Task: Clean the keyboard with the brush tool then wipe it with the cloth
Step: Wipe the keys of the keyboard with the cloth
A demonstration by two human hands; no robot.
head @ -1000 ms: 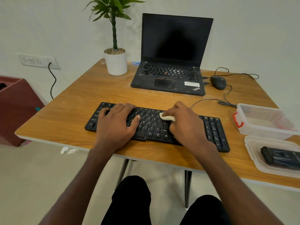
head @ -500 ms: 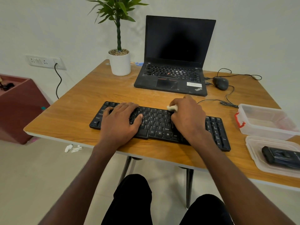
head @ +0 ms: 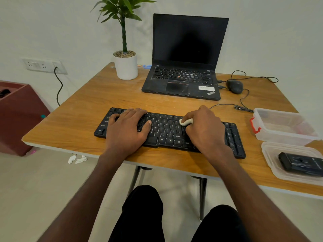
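Observation:
A black keyboard (head: 166,131) lies across the near middle of the wooden table (head: 122,96). My left hand (head: 127,131) rests flat on its left half, fingers spread, pressing it down. My right hand (head: 206,130) sits on the right half, closed around a small white cloth (head: 186,122) that pokes out by the thumb and touches the keys. Most of the cloth is hidden inside the hand. No brush tool can be made out.
An open black laptop (head: 185,67) stands behind the keyboard, with a potted plant (head: 125,65) to its left and a wired mouse (head: 234,86) to its right. A clear plastic box (head: 283,126) and a lid tray (head: 272,154) holding a black case (head: 300,163) sit at the right edge.
My right hand with the cloth has slid over the keys, first to the keyboard's far edge, then rightwards. The left hand stays on the left half.

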